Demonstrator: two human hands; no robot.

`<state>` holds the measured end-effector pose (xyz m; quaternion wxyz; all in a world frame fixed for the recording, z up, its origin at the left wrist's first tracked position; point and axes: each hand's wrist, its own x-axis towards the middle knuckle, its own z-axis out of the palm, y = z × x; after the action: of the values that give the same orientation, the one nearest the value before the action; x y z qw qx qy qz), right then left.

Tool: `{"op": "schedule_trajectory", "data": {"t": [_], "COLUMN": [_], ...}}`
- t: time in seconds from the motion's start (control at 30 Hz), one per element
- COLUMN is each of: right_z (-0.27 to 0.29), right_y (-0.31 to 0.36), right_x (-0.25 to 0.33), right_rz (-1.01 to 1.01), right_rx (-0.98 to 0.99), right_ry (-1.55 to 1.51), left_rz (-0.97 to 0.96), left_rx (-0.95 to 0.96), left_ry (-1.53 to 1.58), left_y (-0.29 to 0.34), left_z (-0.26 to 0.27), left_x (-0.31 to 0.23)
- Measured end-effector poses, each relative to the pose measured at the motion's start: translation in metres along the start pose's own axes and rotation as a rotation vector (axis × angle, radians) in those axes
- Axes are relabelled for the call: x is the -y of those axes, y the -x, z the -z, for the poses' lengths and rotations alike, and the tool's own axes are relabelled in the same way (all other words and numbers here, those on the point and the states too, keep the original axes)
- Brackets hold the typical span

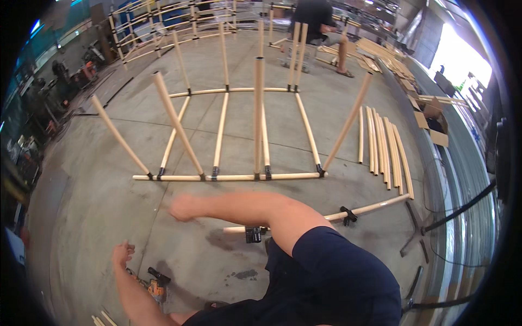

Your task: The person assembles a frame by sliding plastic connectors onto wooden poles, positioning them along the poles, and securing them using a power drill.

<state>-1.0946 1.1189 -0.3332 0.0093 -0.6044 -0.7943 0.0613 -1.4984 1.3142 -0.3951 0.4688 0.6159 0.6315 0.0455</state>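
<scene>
My left hand [124,253] is at the lower left, above the concrete floor, fingers loosely apart and nothing visible in them. Just below it, beside my forearm, lies an orange and black power drill [156,287]. Stretched across the middle, my right arm ends in my right hand [185,208], smeared by motion, so its fingers cannot be made out. Behind that arm, a pale tan pipe [375,206] with black joints [348,216] lies on the floor, partly hidden. Farther off stands a frame of similar pipes [231,177], its several uprights joined by black connectors.
Several loose pipes [387,149] lie side by side to the right of the frame. An open cardboard box [433,122] rests near long grey metal profiles [457,217] along the right. A person [312,22] works at the back, near another pipe frame [163,32].
</scene>
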Motion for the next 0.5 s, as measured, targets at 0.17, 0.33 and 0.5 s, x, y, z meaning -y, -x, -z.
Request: {"op": "schedule_trajectory", "data": {"t": [0.17, 0.33, 0.5], "right_z": [-0.051, -0.047, -0.054], "right_y": [0.055, 0.056, 0.003], "right_x": [0.051, 0.035, 0.028], "right_rz": [0.376, 0.321, 0.431], "right_rx": [0.69, 0.565, 0.431], "right_ry": [0.236, 0.064, -0.015], "left_rz": [-0.07, -0.034, -0.189], "left_rx": [-0.014, -0.05, -0.184], "left_ry": [0.008, -0.023, -0.216], "left_y": [0.03, 0.026, 0.074], "left_z": [-0.009, -0.008, 0.034], "left_x": [0.01, -0.001, 0.051]}}
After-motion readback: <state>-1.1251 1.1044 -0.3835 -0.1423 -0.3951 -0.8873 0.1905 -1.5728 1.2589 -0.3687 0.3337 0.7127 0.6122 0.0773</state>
